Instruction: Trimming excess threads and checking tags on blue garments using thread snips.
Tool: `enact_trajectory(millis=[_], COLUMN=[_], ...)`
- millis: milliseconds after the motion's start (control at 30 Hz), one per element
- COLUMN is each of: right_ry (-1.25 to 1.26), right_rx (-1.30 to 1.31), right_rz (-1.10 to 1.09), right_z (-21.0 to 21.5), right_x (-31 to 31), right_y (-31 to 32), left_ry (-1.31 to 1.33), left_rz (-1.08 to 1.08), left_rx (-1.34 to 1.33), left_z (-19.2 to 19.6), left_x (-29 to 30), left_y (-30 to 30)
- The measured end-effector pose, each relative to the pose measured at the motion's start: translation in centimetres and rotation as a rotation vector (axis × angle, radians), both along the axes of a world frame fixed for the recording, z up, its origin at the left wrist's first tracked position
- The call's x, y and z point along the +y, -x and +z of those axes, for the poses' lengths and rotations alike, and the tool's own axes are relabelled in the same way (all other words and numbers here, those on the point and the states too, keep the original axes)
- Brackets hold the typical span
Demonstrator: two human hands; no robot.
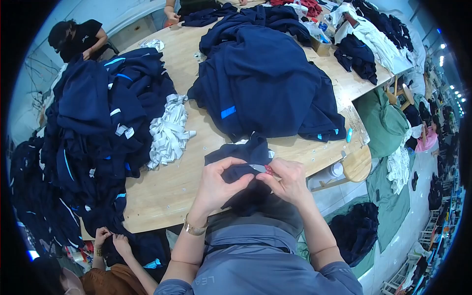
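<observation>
My left hand (221, 181) is closed on the edge of a dark navy garment (236, 153), thumb and forefinger curved around the cloth. My right hand (289, 181) is closed around small thread snips (268, 170) with a red, white-dotted handle. A pale blade points left from them toward my left fingers, close to the fabric. The garment lies over the table's near edge and hangs down in front of me. Just beyond it rises a big heap of navy garments (265, 78) with bright blue patches.
White strips (169, 132) lie in a pile beside another navy garment heap (93, 98) on the wooden table (152, 196). Co-workers sit at lower left and far left; another person's hands show at the far edge. A stool (357, 164) stands right, near green cloth (383, 123).
</observation>
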State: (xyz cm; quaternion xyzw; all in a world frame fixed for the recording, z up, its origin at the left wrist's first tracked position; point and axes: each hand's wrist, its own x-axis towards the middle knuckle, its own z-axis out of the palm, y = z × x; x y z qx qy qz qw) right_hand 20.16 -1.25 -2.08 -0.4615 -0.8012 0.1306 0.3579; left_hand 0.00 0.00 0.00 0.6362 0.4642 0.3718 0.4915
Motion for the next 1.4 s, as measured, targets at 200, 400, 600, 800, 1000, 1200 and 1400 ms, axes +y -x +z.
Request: enact_trajectory(millis=[200, 400, 600, 800, 1000, 1200, 1400], right_ry=[0.449, 0.364, 0.255, 0.316, 0.069, 0.229, 0.528], right_rx=[0.997, 0.459, 0.412, 1.105, 0.929, 0.995, 1.516], right_rz=[-0.229, -0.402, -0.532, -0.218, -0.428, -0.24, 0.463], right_z=[-2.2, -4.5, -4.8, -0.6, -2.7, 1.4, 3.7], right_x=[-0.7, -2.3, -1.5, -1.7, 2.4, 2.8, 2.9], right_y=[0.5, 4.0, 3.2, 7.4, 6.3, 3.3, -4.0], left_ry=[0.192, 0.16, -0.218, -0.625, -0.73, -0.923, -0.923], left_rz=[0.052, 0.144, 0.337, 0.552, 0.44, 0.743, 0.526], left_rx=[-0.211, -0.351, -0.385, -0.152, 0.028, 0.038, 0.219], left_z=[-0.7, 0.2, 4.4, 5.9, 6.4, 6.8, 7.2], left_x=[0.7, 1.4, 2.2, 1.7, 0.3, 0.5, 1.7], left_y=[0.1, 0.1, 1.5, -1.1, -3.5, 3.9, 4.5])
